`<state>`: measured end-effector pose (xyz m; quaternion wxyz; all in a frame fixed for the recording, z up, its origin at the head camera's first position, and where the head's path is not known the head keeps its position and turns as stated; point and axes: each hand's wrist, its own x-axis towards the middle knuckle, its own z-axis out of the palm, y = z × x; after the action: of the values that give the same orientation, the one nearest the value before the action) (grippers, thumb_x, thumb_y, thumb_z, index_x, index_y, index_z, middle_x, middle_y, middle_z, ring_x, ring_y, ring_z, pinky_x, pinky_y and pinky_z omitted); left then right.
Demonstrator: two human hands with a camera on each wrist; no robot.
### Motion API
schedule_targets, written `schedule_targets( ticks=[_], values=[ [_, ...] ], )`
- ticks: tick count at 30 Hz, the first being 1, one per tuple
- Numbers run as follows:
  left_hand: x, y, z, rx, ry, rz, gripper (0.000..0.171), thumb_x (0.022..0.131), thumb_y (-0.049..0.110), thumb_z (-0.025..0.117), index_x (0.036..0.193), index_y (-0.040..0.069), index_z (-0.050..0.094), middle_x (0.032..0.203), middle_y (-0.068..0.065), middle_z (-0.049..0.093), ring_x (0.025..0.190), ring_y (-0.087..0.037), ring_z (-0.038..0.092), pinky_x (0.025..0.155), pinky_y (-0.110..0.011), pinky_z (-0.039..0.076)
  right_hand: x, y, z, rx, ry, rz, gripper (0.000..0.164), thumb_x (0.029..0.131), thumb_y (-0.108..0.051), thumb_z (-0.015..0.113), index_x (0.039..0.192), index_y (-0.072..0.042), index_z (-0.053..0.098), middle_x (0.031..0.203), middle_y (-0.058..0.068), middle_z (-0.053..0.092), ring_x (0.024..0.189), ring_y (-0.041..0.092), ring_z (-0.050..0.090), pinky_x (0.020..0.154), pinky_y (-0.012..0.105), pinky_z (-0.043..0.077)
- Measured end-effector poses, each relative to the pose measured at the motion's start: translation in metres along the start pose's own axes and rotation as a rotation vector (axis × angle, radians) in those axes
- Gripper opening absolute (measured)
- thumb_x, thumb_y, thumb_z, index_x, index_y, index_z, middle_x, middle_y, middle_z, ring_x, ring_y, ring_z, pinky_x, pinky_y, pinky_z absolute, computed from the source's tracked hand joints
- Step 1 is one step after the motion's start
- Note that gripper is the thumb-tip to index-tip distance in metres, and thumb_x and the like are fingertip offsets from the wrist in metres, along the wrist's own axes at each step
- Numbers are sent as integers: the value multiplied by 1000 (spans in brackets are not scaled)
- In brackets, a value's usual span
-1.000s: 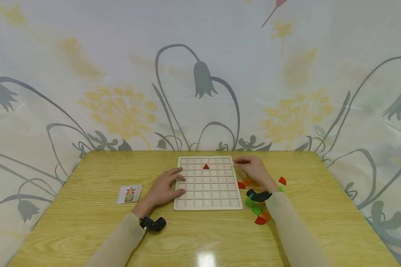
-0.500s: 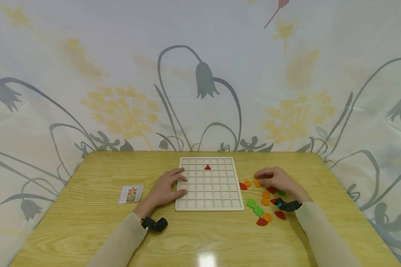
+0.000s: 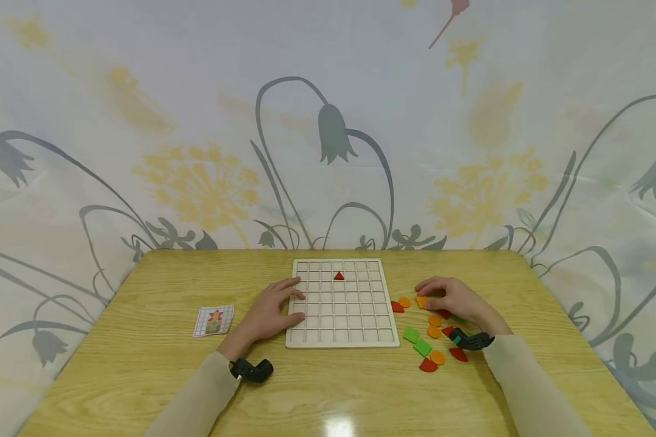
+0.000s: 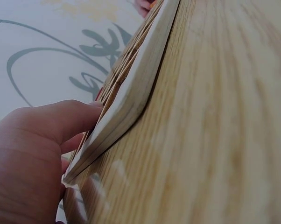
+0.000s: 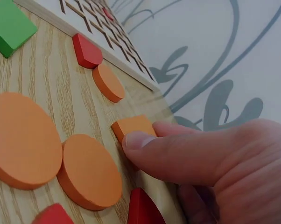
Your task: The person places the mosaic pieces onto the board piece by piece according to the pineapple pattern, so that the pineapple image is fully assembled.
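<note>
A white grid board (image 3: pixel 335 337) lies mid-table, a red triangle (image 3: pixel 339 276) in one of its upper cells. My left hand (image 3: pixel 268 312) rests along the board's left edge with fingers spread over the rim; in the left wrist view the thumb (image 4: pixel 80 116) lies on that rim. To the board's right, my right hand (image 3: pixel 456 298) pinches an orange square tile (image 5: pixel 133 125) between thumb and fingers, low over the table among loose pieces. Beside it lie orange discs (image 5: pixel 91 170) and a red quarter-round piece (image 5: pixel 87 51).
Green square tiles (image 3: pixel 423 347), another orange disc (image 3: pixel 437 357) and red quarter-round pieces (image 3: pixel 428 365) are scattered right of the board. Left of my left hand lies a small pattern card (image 3: pixel 213 321) with a coloured figure on a grid. A flower-patterned backdrop (image 3: pixel 328 194) rises behind the table's far edge.
My right hand has moved from beside the board's upper right corner, right and toward me, to the loose pieces, and now pinches the orange square tile. The left hand stays at the board.
</note>
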<state>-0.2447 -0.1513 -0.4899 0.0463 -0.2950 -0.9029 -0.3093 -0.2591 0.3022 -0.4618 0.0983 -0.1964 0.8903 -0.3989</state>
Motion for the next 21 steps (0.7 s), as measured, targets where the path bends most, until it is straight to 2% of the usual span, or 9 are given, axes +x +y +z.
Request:
schedule_targets(
  ticks=[3,8,11,16,21],
  values=[
    [-1,0,-1,0,3,-6,34,90,35,73,118,16,67,154,-9,42,140,-37,36,111,-61,28,1,1,1,22,22,13,18,92,-12,71,109,-5,71,129,17,62,121,38,54,101,49,44],
    [-1,2,0,-8,5,-2,35,90,34,73,118,14,67,154,-10,42,139,-38,38,111,-62,28,0,4,2,94,93,68,18,95,-9,68,110,1,67,112,15,67,96,24,62,77,30,53],
    [-2,3,1,-13,3,-1,34,90,33,73,118,14,67,154,-11,42,139,-39,38,111,-62,28,0,4,2,106,145,96,18,96,-9,66,110,2,66,103,13,67,86,20,60,69,26,51],
    [-1,3,1,-15,3,-7,34,90,33,72,118,14,67,154,-10,42,139,-38,38,111,-61,28,0,0,3,73,240,99,21,98,-11,65,116,0,65,111,15,66,92,25,62,73,26,51],
    [0,2,0,-14,6,-4,33,91,33,72,117,15,67,154,-10,42,137,-39,39,110,-62,29,5,-5,7,100,306,103,24,97,-16,66,115,0,66,116,20,65,97,29,66,72,27,53]
  ],
)
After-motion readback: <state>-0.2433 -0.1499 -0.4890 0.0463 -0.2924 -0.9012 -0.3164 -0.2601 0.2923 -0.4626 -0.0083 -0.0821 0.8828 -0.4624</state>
